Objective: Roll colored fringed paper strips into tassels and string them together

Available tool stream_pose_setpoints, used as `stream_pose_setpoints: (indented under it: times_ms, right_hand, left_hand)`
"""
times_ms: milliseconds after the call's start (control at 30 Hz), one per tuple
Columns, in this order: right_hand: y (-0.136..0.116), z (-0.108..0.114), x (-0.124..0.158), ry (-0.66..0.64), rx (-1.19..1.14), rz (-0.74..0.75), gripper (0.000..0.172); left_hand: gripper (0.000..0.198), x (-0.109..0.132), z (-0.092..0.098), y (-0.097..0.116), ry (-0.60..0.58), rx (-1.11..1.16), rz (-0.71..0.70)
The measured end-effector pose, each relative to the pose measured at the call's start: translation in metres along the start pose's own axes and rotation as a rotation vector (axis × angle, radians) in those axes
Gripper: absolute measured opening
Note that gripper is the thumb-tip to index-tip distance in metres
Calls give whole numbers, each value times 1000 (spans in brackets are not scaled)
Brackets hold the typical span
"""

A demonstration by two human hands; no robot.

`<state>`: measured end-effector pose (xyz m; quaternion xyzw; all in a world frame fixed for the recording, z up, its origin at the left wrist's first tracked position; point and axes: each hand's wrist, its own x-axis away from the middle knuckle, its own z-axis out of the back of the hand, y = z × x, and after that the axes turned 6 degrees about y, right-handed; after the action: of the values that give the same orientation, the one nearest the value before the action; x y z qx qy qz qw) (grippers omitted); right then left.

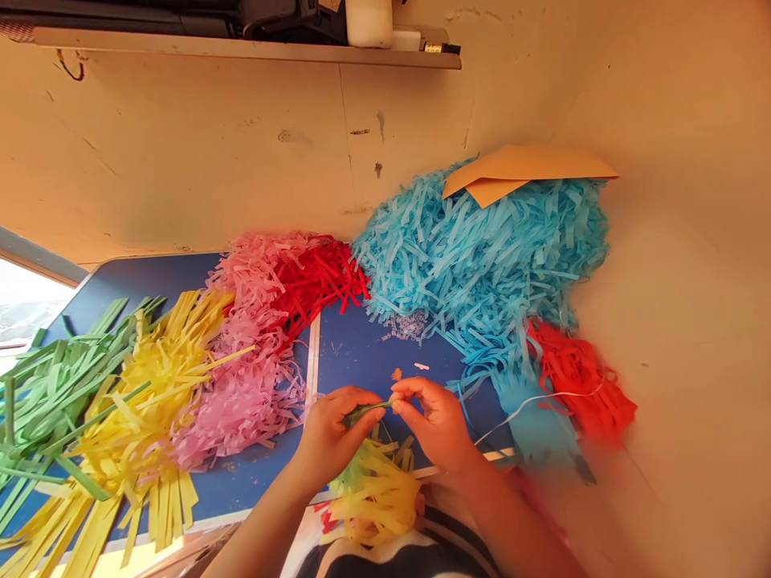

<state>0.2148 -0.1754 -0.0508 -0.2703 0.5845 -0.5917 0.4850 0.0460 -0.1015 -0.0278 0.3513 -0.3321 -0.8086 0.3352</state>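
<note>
Between the fingertips of both hands is a twisted green paper strip (360,413), held over the near edge of the table. My left hand (337,433) is closed around its longer part. My right hand (430,417) pinches its end, thumb and forefinger almost touching the left fingertips. Right below, a yellow tissue-paper tassel (379,502) with some light green in it lies against my lap. Its upper end is partly hidden by the hands. A white string (511,413) runs over the table to the right of my right hand.
On the blue table (361,345) lie green strips (66,377), yellow strips (150,377), pink shreds (253,385), red strips (319,281) and a large blue shredded heap (482,249). Folded orange paper (530,164) tops the heap. Red tissue (581,381) lies at right. A wall shelf (241,46) hangs above.
</note>
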Motion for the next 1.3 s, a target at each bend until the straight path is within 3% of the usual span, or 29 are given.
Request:
stream_pose_setpoints:
  times_ms: [267,467,600,700,1100,1167,1300]
  right_hand:
    - [-6,4,-1,-67,108,64,13]
    - [-8,5,2,-12,168,117,13]
    - [-7,8,2,-71,154,121,16]
    - [-7,10,2,-84,161,123,16]
    - [-8,13,2,-39,31,82,6]
    - [-6,12,2,-19,5,30,5]
    - [-1,11,1,-72,-113,-164,5]
  left_hand:
    - [12,0,-3,-1,11,-26,-120]
    - [10,2,-8,1,47,-68,-117]
    - [10,4,-11,4,91,-111,-169]
    - [11,4,-11,7,61,-92,-207]
    - [11,2,-13,13,42,-24,-17]
    - [12,3,-13,11,57,-65,-66]
    - [15,2,-12,4,75,-97,-307]
